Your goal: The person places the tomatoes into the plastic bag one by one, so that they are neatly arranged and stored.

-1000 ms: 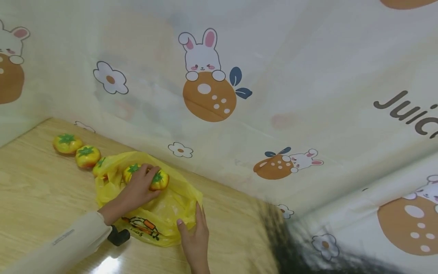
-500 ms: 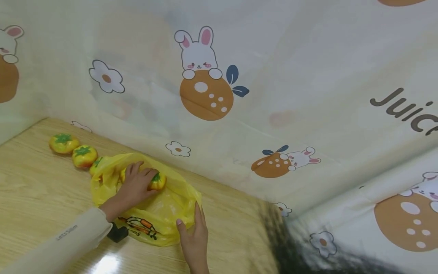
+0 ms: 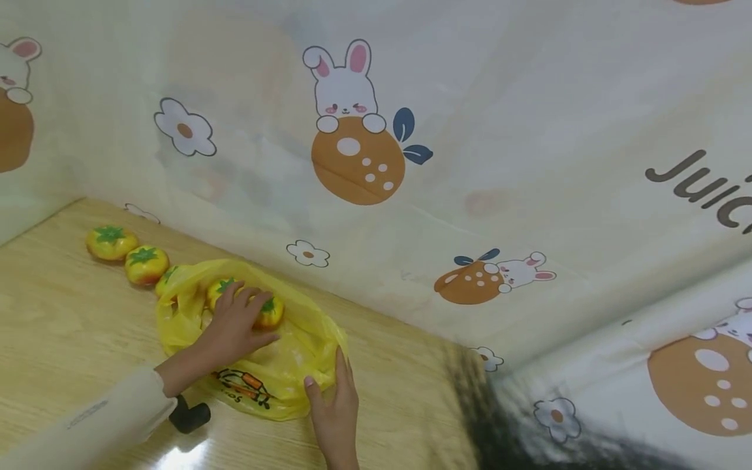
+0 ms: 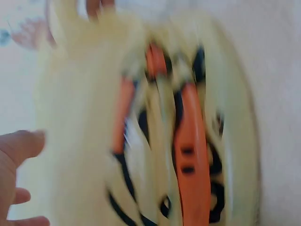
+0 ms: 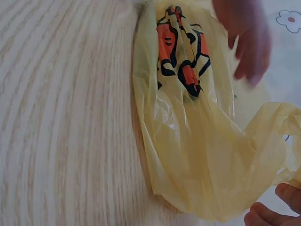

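Observation:
A yellow plastic bag [image 3: 294, 339] lies mouth-up on the wooden surface, with black and orange print on its side. Inside it sit two yellow-orange fruits with green star-shaped tops, one fruit [image 3: 271, 314] to the right and another fruit [image 3: 220, 288] to the left. Over them my left hand [image 3: 232, 326] reaches into the bag's mouth, fingers loosely spread; whether its fingertips touch a fruit cannot be told. My right hand [image 3: 336, 408] pinches the bag's right rim between thumb and fingers. In the right wrist view, the left hand [image 5: 247, 40] is blurred.
Left of the bag stand a similar fruit [image 3: 111, 243] and a second one [image 3: 147, 264], with a third fruit [image 3: 167, 279] partly behind the bag. A printed rabbit curtain [image 3: 252, 176] rises behind the wooden surface [image 3: 70, 326]. A dark feathery thing [image 3: 499, 418] blurs the lower right.
My left hand's fingers first spread over the left fruit, then the hand drew slightly back toward the lower left, uncovering more of it. The right hand stays at the rim.

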`<state>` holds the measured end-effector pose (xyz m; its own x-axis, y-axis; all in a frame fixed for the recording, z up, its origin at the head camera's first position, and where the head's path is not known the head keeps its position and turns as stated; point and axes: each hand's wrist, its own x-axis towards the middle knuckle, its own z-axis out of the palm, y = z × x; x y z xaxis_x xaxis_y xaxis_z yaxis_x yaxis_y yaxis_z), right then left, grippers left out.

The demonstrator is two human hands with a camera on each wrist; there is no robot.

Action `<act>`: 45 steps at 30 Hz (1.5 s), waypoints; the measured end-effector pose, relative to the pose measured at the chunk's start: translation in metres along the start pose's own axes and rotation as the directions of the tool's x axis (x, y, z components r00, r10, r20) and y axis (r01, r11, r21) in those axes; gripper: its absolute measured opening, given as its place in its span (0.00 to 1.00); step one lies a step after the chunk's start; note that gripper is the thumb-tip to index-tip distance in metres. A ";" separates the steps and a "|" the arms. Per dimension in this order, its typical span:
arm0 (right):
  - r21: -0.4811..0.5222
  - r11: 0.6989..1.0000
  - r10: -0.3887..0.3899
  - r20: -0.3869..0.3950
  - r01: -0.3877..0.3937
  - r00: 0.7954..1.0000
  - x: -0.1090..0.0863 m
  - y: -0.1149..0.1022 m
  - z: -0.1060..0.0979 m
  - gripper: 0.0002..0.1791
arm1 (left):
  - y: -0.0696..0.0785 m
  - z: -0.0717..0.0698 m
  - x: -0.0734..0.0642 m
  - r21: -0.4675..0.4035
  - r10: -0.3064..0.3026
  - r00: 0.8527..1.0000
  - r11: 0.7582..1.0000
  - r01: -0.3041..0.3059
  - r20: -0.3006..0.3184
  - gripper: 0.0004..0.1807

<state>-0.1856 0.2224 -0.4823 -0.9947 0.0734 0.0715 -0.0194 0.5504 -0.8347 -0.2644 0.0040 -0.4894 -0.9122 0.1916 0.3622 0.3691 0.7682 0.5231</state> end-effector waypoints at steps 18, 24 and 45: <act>0.001 0.997 0.077 -0.027 -0.077 0.997 0.002 0.004 0.001 0.41 | 0.000 -0.051 -0.056 -0.164 0.051 0.984 0.983 -0.079 -0.170 0.17; 0.003 0.999 0.049 -0.027 -0.049 0.998 0.002 0.003 0.004 0.40 | -0.006 -0.058 -0.067 -0.153 0.055 0.966 0.983 -0.096 -0.252 0.20; 0.014 0.999 0.049 -0.031 -0.049 0.998 -0.001 -0.002 0.010 0.39 | -0.075 -0.084 -0.090 -0.113 -0.090 0.916 0.992 0.050 -0.390 0.17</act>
<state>-0.1856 0.2127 -0.4867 -0.9909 0.1262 0.0476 0.0275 0.5348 -0.8445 -0.1947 -0.1218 -0.4966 -0.7997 -0.1322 0.5856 0.3412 0.7025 0.6245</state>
